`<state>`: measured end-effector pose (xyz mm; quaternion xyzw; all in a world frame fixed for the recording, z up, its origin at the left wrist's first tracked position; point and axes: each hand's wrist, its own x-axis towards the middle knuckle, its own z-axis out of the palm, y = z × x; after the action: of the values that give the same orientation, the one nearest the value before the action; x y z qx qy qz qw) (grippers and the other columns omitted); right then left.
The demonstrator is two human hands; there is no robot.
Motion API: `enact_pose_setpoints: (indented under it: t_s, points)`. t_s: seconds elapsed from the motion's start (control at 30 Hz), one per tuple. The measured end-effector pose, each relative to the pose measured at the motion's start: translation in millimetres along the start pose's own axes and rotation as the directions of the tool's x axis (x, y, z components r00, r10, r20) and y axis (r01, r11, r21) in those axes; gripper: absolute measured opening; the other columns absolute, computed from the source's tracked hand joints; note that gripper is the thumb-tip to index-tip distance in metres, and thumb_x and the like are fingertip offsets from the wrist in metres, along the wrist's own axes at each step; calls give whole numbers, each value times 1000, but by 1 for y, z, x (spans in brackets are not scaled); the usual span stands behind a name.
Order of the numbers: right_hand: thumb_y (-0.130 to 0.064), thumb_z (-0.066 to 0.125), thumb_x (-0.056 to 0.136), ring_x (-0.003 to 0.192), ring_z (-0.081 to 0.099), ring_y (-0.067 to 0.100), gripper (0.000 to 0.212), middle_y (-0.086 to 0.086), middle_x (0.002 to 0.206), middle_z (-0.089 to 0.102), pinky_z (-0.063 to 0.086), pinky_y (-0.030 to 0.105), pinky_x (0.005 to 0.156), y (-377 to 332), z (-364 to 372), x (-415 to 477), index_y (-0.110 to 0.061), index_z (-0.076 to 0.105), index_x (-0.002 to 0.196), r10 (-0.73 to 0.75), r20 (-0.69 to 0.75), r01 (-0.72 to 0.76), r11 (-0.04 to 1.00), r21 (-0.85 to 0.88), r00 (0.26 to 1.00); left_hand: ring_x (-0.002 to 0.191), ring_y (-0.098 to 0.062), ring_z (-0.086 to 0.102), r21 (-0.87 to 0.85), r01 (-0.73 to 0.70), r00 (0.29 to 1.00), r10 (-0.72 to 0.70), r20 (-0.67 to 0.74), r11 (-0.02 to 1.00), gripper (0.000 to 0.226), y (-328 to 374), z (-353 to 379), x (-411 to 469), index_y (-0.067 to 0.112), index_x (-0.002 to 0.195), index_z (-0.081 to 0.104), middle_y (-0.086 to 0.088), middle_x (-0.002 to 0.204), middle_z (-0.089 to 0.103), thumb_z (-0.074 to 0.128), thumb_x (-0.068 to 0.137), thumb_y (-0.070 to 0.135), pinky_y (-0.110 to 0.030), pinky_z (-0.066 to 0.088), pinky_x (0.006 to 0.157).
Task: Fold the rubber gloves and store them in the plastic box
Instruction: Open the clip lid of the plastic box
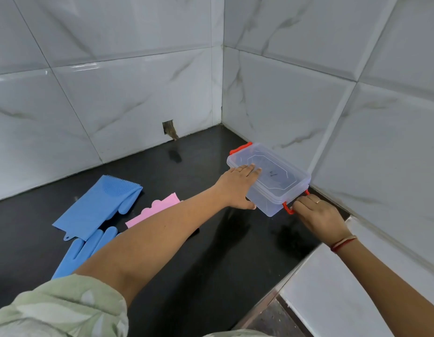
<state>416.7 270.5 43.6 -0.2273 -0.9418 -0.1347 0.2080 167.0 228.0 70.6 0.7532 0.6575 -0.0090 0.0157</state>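
At three o'clock on the table (211,239), the light, stiff plastic box (272,181) lies under the flat left hand (238,186) while the right hand (315,212) pinches its red latch (287,208), the floppy blue gloves (94,215) waiting at nine

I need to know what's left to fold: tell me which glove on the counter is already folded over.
The blue glove nearest the wall: it is doubled into a flat slab, bristles on top. The other blue glove lies stretched out with fingers extended; the pink glove is mostly hidden behind the left arm.
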Motion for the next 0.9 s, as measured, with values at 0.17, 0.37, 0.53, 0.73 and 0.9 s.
enact_pose_setpoints:
  t_s: [0.17,0.37,0.53,0.73,0.9]
  points:
    - [-6,81,65,59,63,29,23,12,75,68,59,33,55,0,15,-3,-7,68,84,42,19,-42,999,-8,999,145,-26,12,6,5,1000,-5,-12,1000,104,1,0,0,18,150,3,-9,159,5,65,75,56,-41,14,115]
    - [-22,45,80,57,52,22,19,5,65,58,41,19,55,-9,-8,5,-11,59,73,159,-133,-132,972,192,978,144,-27,12,-25,11,1000,-11,-12,1000,98,6,-4,-4,18,150,4,-10,159,6,64,78,45,-42,15,116]
    - [-28,48,87,87,58,22,24,6,94,66,44,26,75,-12,-20,71,-12,63,95,332,-89,-296,912,284,939,145,-28,9,-102,74,997,-71,37,992,85,14,-9,-6,17,150,3,-10,159,4,59,86,21,-44,25,113]
    - [-43,40,95,136,34,25,51,7,148,38,25,39,113,-6,15,103,-19,37,141,418,407,-522,831,189,812,115,-27,52,-366,79,995,-93,-19,927,45,1,-24,2,17,132,49,-7,135,50,50,88,7,-39,51,88]
    - [-50,31,95,138,33,26,54,5,151,35,23,42,115,-8,21,100,-24,33,142,440,381,-508,856,98,813,123,-30,47,-583,289,807,-521,-278,759,46,-40,-21,34,8,130,47,-13,136,48,50,93,34,-41,42,97]
